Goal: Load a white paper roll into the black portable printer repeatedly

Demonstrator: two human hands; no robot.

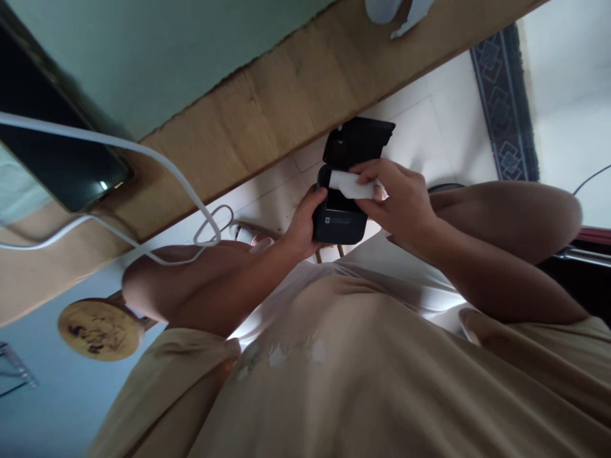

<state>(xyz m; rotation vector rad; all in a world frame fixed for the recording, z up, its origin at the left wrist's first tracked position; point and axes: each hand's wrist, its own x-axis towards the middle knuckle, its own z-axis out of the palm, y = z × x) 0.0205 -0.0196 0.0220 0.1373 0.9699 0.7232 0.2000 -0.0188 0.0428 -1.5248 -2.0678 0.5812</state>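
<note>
Two hands engaged | small black printer (340, 219) gripped at its 9 o'clock side by left hand (301, 224), held above the lap | white paper roll (351, 184) pinched by right hand (398, 200), seated level in the open bay | hinged lid (358, 141) kept open at 12 o'clock

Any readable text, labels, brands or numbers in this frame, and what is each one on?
None can be read.
Black device, lid open, held by the left hand: a small pale label on its front, too small and blurred to read.
White paper roll under the right hand: no print visible.
Round wooden disc: dark marks, a drawing or characters, cannot tell.
</note>
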